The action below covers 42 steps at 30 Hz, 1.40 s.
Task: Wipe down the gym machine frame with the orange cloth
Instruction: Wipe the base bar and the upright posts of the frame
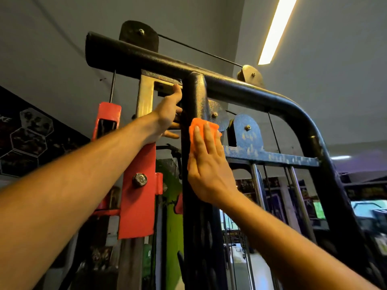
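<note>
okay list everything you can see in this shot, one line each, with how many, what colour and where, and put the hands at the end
orange cloth: one, orange, pressed flat on the black upright post
black upright post: one, black, centre, joined to the top bar
top bar: one, black, across the top, curving down at right
red bracket: one, red, left of the post, with a bolt
blue plate: one, worn blue, right of the cloth
cable: one, dark, above the top bar
ceiling light: one, lit strip, upper right
left hand: one, gripping the frame left of the post
right hand: one, fingers straight, pressing the cloth
</note>
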Available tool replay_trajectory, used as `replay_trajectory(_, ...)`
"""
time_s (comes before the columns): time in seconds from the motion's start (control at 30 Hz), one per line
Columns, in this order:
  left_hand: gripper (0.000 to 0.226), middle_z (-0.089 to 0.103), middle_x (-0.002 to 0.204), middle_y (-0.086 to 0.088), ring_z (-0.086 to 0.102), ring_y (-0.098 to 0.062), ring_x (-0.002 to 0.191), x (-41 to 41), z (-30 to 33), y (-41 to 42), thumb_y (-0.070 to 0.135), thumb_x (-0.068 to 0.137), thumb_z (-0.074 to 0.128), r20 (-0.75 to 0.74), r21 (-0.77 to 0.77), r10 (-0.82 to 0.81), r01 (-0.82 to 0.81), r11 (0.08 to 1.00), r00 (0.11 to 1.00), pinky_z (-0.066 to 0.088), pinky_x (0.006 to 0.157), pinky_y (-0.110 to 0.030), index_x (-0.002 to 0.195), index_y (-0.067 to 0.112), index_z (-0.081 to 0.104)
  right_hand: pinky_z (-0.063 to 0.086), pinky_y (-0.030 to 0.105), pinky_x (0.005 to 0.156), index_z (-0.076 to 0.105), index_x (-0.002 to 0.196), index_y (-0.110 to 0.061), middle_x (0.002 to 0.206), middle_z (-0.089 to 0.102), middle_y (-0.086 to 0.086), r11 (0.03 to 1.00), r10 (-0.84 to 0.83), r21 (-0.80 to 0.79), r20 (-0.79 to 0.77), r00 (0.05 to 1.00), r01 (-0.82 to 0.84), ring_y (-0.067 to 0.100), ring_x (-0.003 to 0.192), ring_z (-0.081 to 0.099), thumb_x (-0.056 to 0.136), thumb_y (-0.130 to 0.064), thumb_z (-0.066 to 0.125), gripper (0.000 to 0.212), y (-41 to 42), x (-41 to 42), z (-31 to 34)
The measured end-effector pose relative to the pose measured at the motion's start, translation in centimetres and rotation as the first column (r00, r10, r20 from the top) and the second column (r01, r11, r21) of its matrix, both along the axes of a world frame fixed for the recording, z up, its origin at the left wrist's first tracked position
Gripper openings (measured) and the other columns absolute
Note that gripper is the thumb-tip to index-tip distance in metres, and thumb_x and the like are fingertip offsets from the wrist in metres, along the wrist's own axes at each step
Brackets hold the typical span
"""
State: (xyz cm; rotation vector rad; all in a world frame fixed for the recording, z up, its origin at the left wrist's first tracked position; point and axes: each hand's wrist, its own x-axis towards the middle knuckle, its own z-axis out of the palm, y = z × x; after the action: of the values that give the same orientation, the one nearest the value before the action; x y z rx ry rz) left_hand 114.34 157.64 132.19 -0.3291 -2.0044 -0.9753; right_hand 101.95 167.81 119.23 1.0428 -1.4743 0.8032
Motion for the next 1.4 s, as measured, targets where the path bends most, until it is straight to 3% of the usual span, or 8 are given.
replay_trajectory(0.2,0.088,0.048,0.164,-0.009,0.042,-0.032,0.152,-0.1,-0.6,0.7,0.08,0.105,0.012,0.029,0.057,-0.079,0.077,0.995,0.996,0.032,0.123,-0.066,0.165,0.022,0.04,0.001,0.054,0.136,-0.005,0.174,-0.028,0.182,-0.015,0.0,0.999,0.034,-0.01,0.143,0.989,-0.033,0.029,0.167,-0.016,0.114,-0.043,0.034,0.074,0.1,1.5,6.1)
replay_trajectory(0.43,0.096,0.046,0.166,-0.01,0.039,-0.036,0.153,0.0,-1.7,-0.6,0.083,0.102,0.013,0.074,0.198,-0.195,0.177,0.964,0.978,0.036,0.114,-0.062,0.166,0.014,0.038,-0.004,0.05,0.137,-0.011,0.173,-0.035,0.179,-0.025,-0.007,0.997,-0.073,-0.032,0.031,0.997,0.074,0.021,0.165,-0.027,0.116,-0.047,0.027,0.069,-0.9,1.0,-5.7)
replay_trajectory(0.63,0.091,0.029,0.176,0.001,0.022,-0.032,0.162,-1.0,-3.5,-0.3,0.083,0.102,0.016,0.065,0.22,-0.201,0.182,0.958,0.978,0.021,0.127,-0.067,0.171,0.025,0.027,0.004,0.056,0.136,-0.009,0.173,-0.037,0.181,-0.019,-0.009,0.997,0.017,-0.074,0.184,0.983,-0.003,0.024,0.168,-0.015,0.116,-0.052,0.026,0.068,-0.6,1.4,0.8)
replay_trajectory(0.77,0.074,0.053,0.159,0.001,0.05,-0.028,0.141,-1.1,-4.5,-0.4,0.074,0.107,0.025,0.074,0.229,-0.229,0.207,0.951,0.971,0.043,0.11,-0.055,0.162,0.029,0.045,0.006,0.051,0.137,-0.008,0.173,-0.033,0.181,-0.021,-0.007,0.993,-0.015,-0.118,0.08,0.997,0.025,0.017,0.167,-0.017,0.118,-0.049,0.025,0.067,-1.3,1.8,-3.4)
replay_trajectory(0.87,0.045,0.072,0.128,-0.001,0.066,-0.024,0.118,-1.3,-4.8,-0.1,0.055,0.112,0.039,0.096,0.192,-0.152,0.132,0.973,0.984,0.054,0.099,-0.047,0.129,0.024,0.068,0.002,0.049,0.137,-0.009,0.174,-0.033,0.18,-0.023,-0.007,0.995,-0.023,-0.097,0.074,0.997,0.031,0.017,0.166,-0.024,0.117,-0.043,0.03,0.069,-1.2,1.3,-7.6)
replay_trajectory(1.1,0.021,0.073,0.096,0.003,0.071,-0.018,0.098,-2.0,-4.0,0.1,0.037,0.109,0.057,0.178,0.163,0.03,-0.06,0.985,0.984,0.057,0.09,-0.041,0.097,0.027,0.07,-0.002,0.055,0.136,-0.003,0.175,-0.03,0.182,-0.016,-0.002,0.992,0.058,-0.119,0.123,0.991,-0.043,0.027,0.167,-0.02,0.116,-0.044,0.034,0.07,-1.1,1.2,-1.8)
replay_trajectory(1.27,0.018,0.071,0.109,0.004,0.07,-0.015,0.093,-2.4,-5.1,0.1,0.042,0.111,0.055,0.175,0.157,0.084,-0.112,0.981,0.981,0.054,0.076,-0.038,0.113,0.026,0.065,0.003,0.053,0.136,0.003,0.175,-0.022,0.182,-0.013,0.004,0.988,0.053,-0.148,0.027,0.998,-0.048,0.025,0.167,-0.02,0.116,-0.033,0.039,0.07,-1.5,1.0,-8.7)
replay_trajectory(1.4,0.023,0.071,0.105,0.002,0.069,-0.015,0.087,-2.0,-5.7,0.1,0.043,0.111,0.055,0.237,0.17,0.076,-0.118,0.978,0.969,0.058,0.085,-0.042,0.112,0.023,0.066,-0.006,0.055,0.136,0.0,0.175,-0.029,0.182,-0.014,0.001,0.994,-0.013,-0.111,0.068,0.998,0.021,0.033,0.165,-0.026,0.116,-0.045,0.034,0.07,-1.1,0.8,-8.2)
